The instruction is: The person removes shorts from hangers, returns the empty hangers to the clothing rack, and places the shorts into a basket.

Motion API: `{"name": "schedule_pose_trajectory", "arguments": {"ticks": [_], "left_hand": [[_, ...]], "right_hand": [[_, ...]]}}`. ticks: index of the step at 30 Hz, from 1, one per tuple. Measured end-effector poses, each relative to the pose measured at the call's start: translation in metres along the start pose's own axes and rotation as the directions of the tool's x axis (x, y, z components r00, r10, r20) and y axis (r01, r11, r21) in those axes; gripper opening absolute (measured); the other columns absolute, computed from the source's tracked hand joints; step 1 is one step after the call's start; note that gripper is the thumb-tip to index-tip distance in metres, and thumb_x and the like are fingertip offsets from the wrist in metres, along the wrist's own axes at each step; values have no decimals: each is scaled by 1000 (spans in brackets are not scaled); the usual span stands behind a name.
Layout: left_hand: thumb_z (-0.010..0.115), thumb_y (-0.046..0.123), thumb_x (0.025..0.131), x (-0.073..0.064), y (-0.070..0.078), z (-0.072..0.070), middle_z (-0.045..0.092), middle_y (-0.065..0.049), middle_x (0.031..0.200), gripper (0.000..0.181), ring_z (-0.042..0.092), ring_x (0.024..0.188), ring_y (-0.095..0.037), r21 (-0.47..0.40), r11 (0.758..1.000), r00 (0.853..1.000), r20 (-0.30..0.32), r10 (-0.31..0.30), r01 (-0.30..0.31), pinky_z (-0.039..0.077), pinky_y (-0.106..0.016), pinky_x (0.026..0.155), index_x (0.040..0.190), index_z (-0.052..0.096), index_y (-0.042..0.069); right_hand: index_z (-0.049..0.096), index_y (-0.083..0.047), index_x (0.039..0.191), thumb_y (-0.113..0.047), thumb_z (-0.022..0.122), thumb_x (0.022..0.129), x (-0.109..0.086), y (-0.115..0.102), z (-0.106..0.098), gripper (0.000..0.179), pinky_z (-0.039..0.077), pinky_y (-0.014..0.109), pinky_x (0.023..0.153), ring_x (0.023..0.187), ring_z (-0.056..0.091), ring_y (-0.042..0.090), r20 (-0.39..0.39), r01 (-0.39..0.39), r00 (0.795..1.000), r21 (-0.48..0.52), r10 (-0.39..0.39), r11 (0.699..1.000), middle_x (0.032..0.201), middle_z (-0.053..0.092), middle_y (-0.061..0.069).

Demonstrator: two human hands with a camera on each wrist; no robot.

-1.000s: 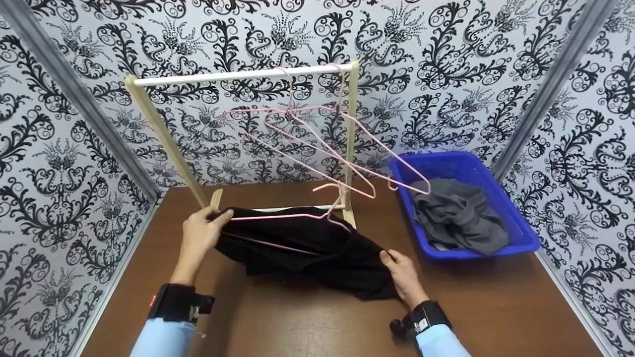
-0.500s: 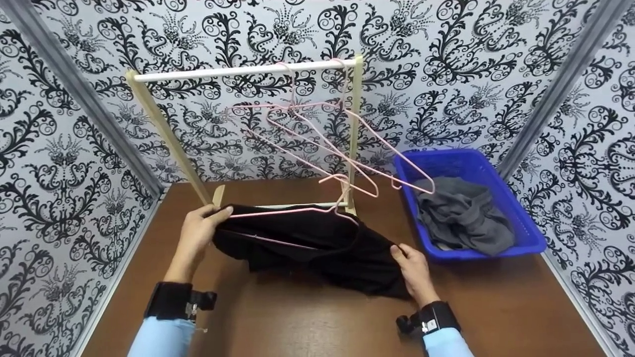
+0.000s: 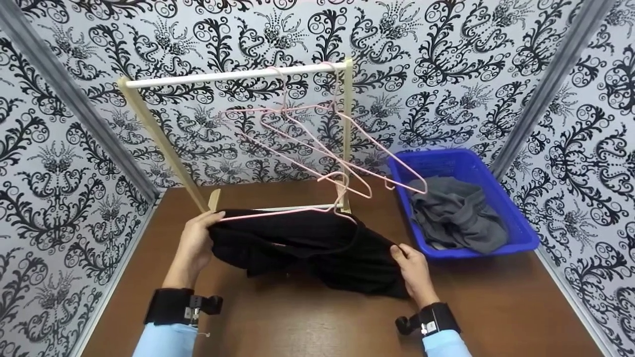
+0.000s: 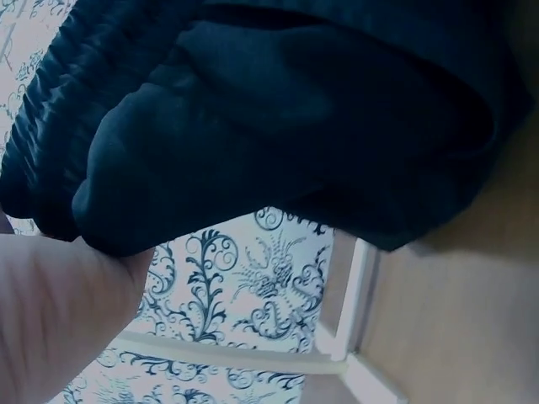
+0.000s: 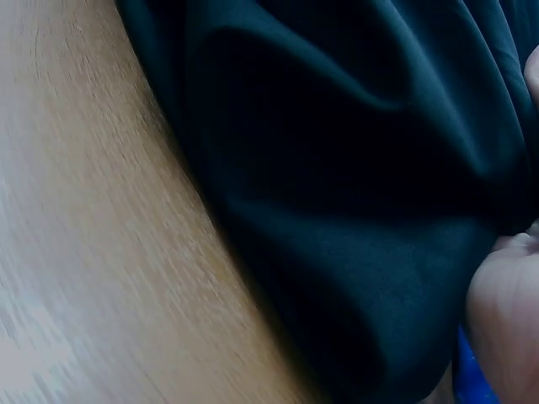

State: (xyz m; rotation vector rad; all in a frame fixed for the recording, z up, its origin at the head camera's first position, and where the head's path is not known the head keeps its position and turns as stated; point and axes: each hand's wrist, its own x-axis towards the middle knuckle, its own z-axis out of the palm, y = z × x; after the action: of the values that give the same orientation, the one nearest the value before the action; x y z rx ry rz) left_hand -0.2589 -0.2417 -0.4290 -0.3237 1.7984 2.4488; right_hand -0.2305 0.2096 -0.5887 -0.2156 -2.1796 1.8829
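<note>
A black garment (image 3: pixel 359 263) is stretched between my two hands above the table. In the left wrist view the garment (image 4: pixel 253 126) shows a gathered, elastic-looking edge. A pink hanger (image 3: pixel 278 214) lies partly inside its opening, the hook standing up at the middle; its right end is hidden by the cloth. My left hand (image 3: pixel 195 238) grips the left end of the cloth together with the hanger's end. At the opposite side my right hand (image 3: pixel 414 270) pinches the garment's edge, thumb on top. Folds of cloth fill most of the right wrist view.
Behind the garment stands a small rack with a white rail (image 3: pixel 213 76) and wooden posts. Two pink hangers (image 3: pixel 322 144) hang on the rail, jutting forward to the right. A blue basket (image 3: pixel 521 238) holding grey cloth (image 3: pixel 459 215) is at the right on the brown table (image 3: pixel 317 322).
My right hand has shifted slightly right, stretching the cloth. The garment's front edge has risen over the hanger's lower bar, now mostly hidden. The held hanger's hook has turned and risen a little.
</note>
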Motion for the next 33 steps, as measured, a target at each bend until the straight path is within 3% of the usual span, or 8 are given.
{"name": "schedule_pose_trajectory", "arguments": {"ticks": [6, 13, 16, 19, 23, 26, 30, 33], "left_hand": [[47, 16, 110, 2, -8, 0, 62, 5, 86, 9, 60, 79, -9, -185, 981, 998, 31, -59, 64, 49, -23, 77, 104, 52, 12], [35, 11, 111, 0, -16, -2, 62, 3, 90, 24, 63, 81, -9, -272, 962, 998, 61, -13, 29, 51, -22, 78, 98, 55, 11], [31, 8, 110, -1, -19, -4, 61, 3, 93, 29, 62, 83, -8, -282, 959, 996, 88, -4, 29, 52, -21, 78, 98, 57, 11], [33, 9, 111, -2, -22, -8, 62, 3, 94, 31, 61, 84, -8, -314, 948, 988, 157, 3, 47, 51, -22, 78, 95, 60, 11], [38, 10, 112, -2, -27, -13, 64, 4, 91, 33, 62, 85, -7, -353, 934, 958, 284, 44, 62, 53, -20, 77, 91, 64, 11], [41, 13, 112, -1, -29, -15, 68, 6, 93, 30, 67, 87, -6, -282, 959, 947, 315, 64, 29, 55, -21, 78, 94, 65, 15], [45, 13, 111, -1, -29, -17, 72, 5, 93, 29, 70, 86, -8, -96, 995, 968, 245, 51, -28, 57, -24, 76, 95, 69, 20], [46, 5, 108, -1, -28, -18, 70, 3, 98, 31, 68, 88, -9, -25, 997, 975, 211, 70, -66, 55, -24, 78, 96, 72, 20]], "right_hand": [[61, 2, 80, -22, 69, 100, 1, -2, -5, 32, 41, 20, 75, 79, 48, 12, -5, -10, 1000, -36, 9, 999, 79, 52, 4], [57, -2, 77, -19, 67, 100, 0, -5, -5, 31, 40, 20, 76, 78, 45, 12, 2, -33, 999, -15, 33, 999, 76, 46, 1], [55, 7, 79, -18, 66, 101, -2, -8, -4, 35, 41, 21, 75, 79, 47, 14, 8, -46, 999, 20, 46, 999, 79, 48, 7], [61, 22, 108, -18, 63, 103, -3, -10, -4, 40, 48, 25, 93, 105, 58, 24, 17, -85, 996, 39, 84, 996, 108, 65, 25], [48, 23, 138, -18, 61, 104, -4, -12, -4, 54, 37, 46, 117, 137, 45, 41, 36, -124, 992, 83, 122, 989, 145, 47, 38], [44, 24, 140, -18, 61, 104, -3, -15, -3, 58, 29, 55, 120, 142, 38, 48, 53, -125, 991, 124, 119, 984, 148, 40, 41], [40, 25, 142, -18, 62, 104, -2, -21, -4, 61, 25, 56, 122, 146, 31, 51, 63, -113, 992, 121, 106, 986, 151, 34, 42], [41, 24, 142, -18, 63, 103, 0, -24, -5, 61, 25, 55, 122, 147, 31, 51, 59, -106, 993, 99, 100, 989, 151, 35, 42]]}}
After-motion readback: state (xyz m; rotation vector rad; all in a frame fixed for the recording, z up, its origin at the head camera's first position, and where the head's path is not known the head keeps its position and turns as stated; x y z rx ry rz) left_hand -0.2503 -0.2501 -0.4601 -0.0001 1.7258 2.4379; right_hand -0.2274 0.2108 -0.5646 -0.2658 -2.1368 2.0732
